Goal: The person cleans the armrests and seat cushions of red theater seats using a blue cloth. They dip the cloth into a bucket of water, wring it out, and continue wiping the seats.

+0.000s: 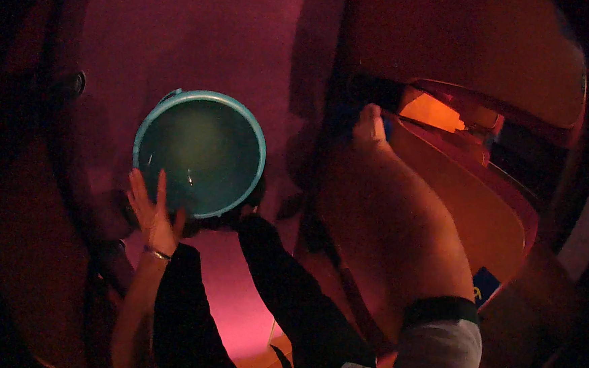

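A round light-blue plastic bucket (261,146) stands on the floor before my feet, with cloudy liquid in it. My left hand (158,218) hangs over its near left rim, fingers spread and holding nothing; whether it touches the rim is unclear. A bracelet is on that wrist. Reaching out to the right, my right hand (371,125) is at the edge of an orange-brown seat-like panel (468,199). Under and beside its fingers shows a blue cloth (389,129), mostly hidden by the hand and dim light.
Dim red light covers everything. Another large brown panel (484,54) rises at the upper right, with a brightly lit orange patch (430,113) in the gap below. A dark-blue card-like item (485,287) with yellow lettering lies by my right sleeve. My dark-trousered legs (293,280) flank the pinkish floor (232,291).
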`<act>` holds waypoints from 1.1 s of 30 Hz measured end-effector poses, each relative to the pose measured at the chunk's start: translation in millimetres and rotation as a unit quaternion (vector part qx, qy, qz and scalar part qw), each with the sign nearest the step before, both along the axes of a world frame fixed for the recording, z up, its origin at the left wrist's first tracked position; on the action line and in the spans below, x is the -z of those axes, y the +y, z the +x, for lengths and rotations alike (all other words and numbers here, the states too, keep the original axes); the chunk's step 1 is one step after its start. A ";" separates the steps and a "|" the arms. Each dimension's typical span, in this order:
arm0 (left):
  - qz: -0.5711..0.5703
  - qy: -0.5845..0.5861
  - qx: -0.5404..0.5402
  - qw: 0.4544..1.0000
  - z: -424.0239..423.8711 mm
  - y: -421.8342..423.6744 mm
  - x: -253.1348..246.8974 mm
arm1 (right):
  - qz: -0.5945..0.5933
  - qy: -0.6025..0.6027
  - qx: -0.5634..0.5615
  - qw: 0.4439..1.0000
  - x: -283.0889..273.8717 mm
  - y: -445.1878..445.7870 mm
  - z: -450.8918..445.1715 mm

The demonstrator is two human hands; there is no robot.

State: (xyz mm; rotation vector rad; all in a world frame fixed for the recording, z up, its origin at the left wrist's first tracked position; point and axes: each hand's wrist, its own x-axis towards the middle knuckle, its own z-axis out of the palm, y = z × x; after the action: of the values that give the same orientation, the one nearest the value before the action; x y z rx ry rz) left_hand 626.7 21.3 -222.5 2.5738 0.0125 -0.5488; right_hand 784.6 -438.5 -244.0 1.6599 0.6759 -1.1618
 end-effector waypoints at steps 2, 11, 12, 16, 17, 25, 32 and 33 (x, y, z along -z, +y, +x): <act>-0.015 -0.021 0.002 1.000 -0.4 -2.8 0.2 | -0.001 -0.073 -0.009 0.997 -7.4 -19.0 -2.2; -0.018 -0.011 -0.008 1.000 2.4 -5.9 -1.1 | 0.047 0.073 0.061 0.994 -18.6 -9.3 -207.4; -0.017 -0.013 -0.006 1.000 2.5 -3.1 -3.5 | 0.063 0.084 0.071 0.992 -26.4 -2.5 -214.2; -0.223 -0.082 -0.152 0.959 -6.5 0.0 1.5 | 0.110 0.075 0.124 0.983 -40.0 10.0 -197.9; -0.229 -0.081 -0.199 0.949 -10.1 -2.4 8.6 | 0.115 0.062 0.135 0.982 -51.3 19.5 -176.8; -0.397 -0.021 -0.377 0.836 -28.3 4.1 57.3 | 0.319 -0.162 0.692 0.627 -60.2 34.5 -30.5; -0.205 0.029 -0.310 0.928 -3.5 16.5 68.8 | 0.459 -0.002 0.783 0.421 -14.5 155.8 -60.1; -0.174 0.012 -0.285 0.943 3.7 10.9 66.5 | 0.402 -0.171 0.706 0.557 7.8 156.3 -69.0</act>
State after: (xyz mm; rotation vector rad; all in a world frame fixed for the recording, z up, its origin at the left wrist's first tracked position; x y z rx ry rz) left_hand 630.4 32.2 -289.0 2.0796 0.5951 -0.3211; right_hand 715.6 -282.2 -251.7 3.3276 -0.8519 -1.4781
